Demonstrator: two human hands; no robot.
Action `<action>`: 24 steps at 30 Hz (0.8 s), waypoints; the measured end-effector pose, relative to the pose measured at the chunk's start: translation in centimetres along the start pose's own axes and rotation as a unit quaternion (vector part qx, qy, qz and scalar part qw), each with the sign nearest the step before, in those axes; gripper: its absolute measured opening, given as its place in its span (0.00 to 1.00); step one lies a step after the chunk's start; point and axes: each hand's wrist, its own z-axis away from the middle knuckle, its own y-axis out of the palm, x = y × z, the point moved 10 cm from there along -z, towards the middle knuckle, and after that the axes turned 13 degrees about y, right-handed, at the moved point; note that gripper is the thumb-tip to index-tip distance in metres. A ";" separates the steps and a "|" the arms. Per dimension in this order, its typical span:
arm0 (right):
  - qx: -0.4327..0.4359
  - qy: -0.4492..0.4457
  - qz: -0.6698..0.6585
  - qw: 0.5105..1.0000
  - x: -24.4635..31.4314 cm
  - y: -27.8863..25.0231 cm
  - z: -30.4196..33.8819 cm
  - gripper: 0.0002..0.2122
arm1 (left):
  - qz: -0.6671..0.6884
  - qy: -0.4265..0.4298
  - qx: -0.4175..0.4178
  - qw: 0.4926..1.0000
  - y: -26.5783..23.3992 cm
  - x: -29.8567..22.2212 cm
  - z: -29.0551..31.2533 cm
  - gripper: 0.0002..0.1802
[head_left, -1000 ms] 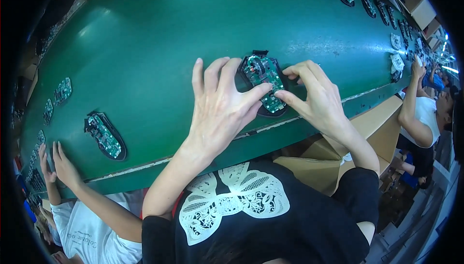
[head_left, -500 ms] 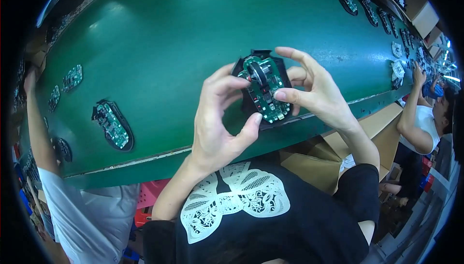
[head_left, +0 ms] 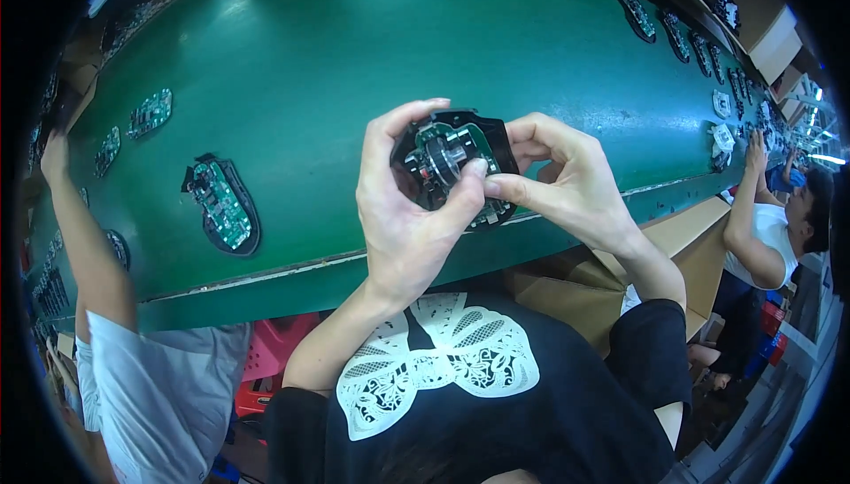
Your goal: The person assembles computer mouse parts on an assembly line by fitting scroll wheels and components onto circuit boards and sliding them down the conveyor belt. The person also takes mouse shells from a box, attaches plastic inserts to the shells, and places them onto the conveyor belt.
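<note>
Between my hands, above the bench, is an uncovered computer mouse: a black bottom shell (head_left: 498, 146) with a green circuit board (head_left: 479, 141) and a scroll wheel (head_left: 436, 158) on it. My left hand (head_left: 390, 192) wraps the shell's left side, its thumb pressed down on the board near the wheel. From the right, my right hand (head_left: 580, 185) grips the shell's edge, with its thumb against the board beside the left thumb. Both thumbs hide the lower middle of the board. Another mouse base with its board (head_left: 223, 205) lies on the bench to the left.
The green bench (head_left: 319, 68) carries loose circuit boards (head_left: 150, 114) at the left. A row of mouse bases (head_left: 635, 11) runs along the far right. White parts (head_left: 722, 140) lie near a co-worker (head_left: 766, 236). Another person's arm (head_left: 84, 209) reaches in at left. A cardboard box (head_left: 655, 249) stands below the edge.
The mouse has shifted slightly left and tilted. My left hand has closed round its side, and its thumb has moved up onto the board. My right thumb has moved left and lower.
</note>
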 end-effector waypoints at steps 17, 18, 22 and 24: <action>0.053 0.069 0.050 0.995 -1.7 -0.4 -0.3 0.25 | 0.020 -0.033 0.041 0.998 0.7 2.8 0.0 0.28; 0.061 0.031 0.035 0.997 -1.1 -0.5 -0.1 0.25 | 0.040 -0.073 0.063 0.995 1.1 3.0 0.0 0.31; 0.047 0.048 -0.005 0.998 -0.8 -1.3 -0.5 0.20 | -0.020 -0.063 0.149 0.987 2.0 2.1 0.4 0.37; 0.047 0.045 -0.044 0.997 -1.2 -1.4 -0.6 0.15 | -0.010 -0.061 0.130 0.990 2.4 1.7 0.6 0.39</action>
